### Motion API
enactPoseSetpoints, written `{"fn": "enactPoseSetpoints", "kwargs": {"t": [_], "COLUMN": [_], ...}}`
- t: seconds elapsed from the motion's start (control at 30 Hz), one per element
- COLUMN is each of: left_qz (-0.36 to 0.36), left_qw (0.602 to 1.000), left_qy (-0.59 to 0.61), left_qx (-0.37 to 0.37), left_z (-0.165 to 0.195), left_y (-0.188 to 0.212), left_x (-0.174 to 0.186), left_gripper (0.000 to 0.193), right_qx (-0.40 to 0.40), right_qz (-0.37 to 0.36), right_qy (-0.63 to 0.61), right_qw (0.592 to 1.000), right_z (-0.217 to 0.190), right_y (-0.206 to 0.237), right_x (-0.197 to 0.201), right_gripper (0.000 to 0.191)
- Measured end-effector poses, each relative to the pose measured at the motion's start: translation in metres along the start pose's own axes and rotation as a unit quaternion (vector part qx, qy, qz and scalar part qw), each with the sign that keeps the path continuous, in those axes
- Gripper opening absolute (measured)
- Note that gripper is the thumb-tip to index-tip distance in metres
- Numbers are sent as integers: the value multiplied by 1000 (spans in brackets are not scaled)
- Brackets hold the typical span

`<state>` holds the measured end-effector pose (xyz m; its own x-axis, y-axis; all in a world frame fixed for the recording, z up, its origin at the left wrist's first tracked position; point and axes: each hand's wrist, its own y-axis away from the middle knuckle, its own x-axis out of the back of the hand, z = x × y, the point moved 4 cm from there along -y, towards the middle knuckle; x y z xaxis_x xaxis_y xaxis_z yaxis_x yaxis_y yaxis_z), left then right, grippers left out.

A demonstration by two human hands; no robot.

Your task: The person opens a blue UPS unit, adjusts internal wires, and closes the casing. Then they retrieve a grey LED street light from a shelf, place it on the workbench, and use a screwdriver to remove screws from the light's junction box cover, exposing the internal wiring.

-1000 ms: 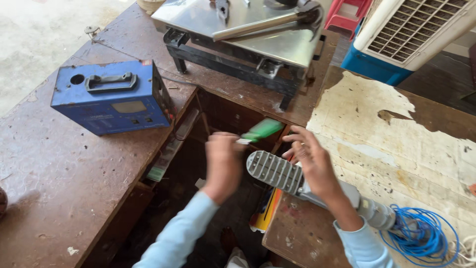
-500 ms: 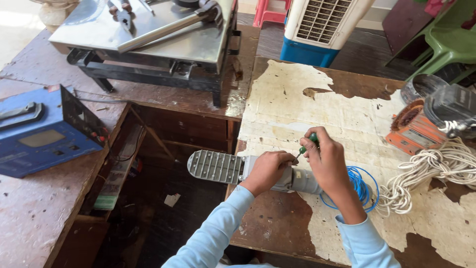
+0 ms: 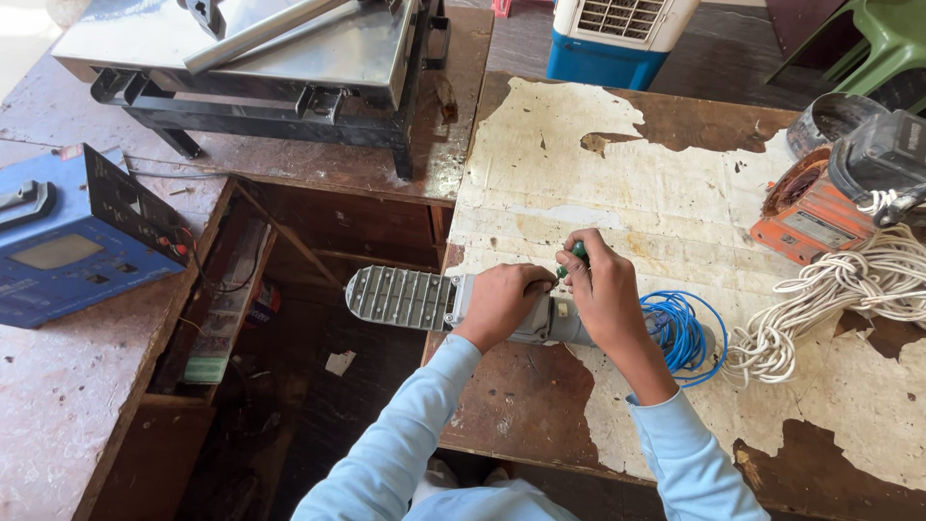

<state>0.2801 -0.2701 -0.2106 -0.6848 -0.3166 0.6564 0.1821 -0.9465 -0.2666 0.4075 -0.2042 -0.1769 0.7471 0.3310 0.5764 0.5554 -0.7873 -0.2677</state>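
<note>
Blue box [image 3: 68, 241]: sits far left of the hands.
Grey lamp [image 3: 405, 297]: lies on the table edge [image 3: 453, 386], ribbed end poking left.
Left hand [image 3: 502, 304]: grips the lamp body tight.
Right hand [image 3: 603, 289]: clenches a green screwdriver [image 3: 577, 253]; best kept straight up.
Blue wire [image 3: 685, 328]: coils just right.

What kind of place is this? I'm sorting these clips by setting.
Probably a small electrical repair workshop: a worn workbench with peeling paint, a coil of white cable, an orange motor stator and a blue metal equipment box.
</note>
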Motion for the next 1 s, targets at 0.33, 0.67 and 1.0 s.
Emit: {"fn": "enactPoseSetpoints", "kwargs": {"t": [0.33,0.67,1.0], "left_qz": [-4,5,-12], "left_qw": [1000,1000,999], "left_qy": [-2,3,-34], "left_qx": [17,8,17], "left_z": [-2,-7,-5], "left_y": [-1,1,0], "left_x": [1,-1,1], "left_gripper": [15,15,17], "right_qx": [38,66,62], "right_qz": [-22,-18,-28], "right_qy": [21,45,130], "right_qw": [999,997,989], "right_z": [4,-1,-8], "right_y": [-5,0,-13], "right_x": [2,1,1], "right_gripper": [12,11,23]}}
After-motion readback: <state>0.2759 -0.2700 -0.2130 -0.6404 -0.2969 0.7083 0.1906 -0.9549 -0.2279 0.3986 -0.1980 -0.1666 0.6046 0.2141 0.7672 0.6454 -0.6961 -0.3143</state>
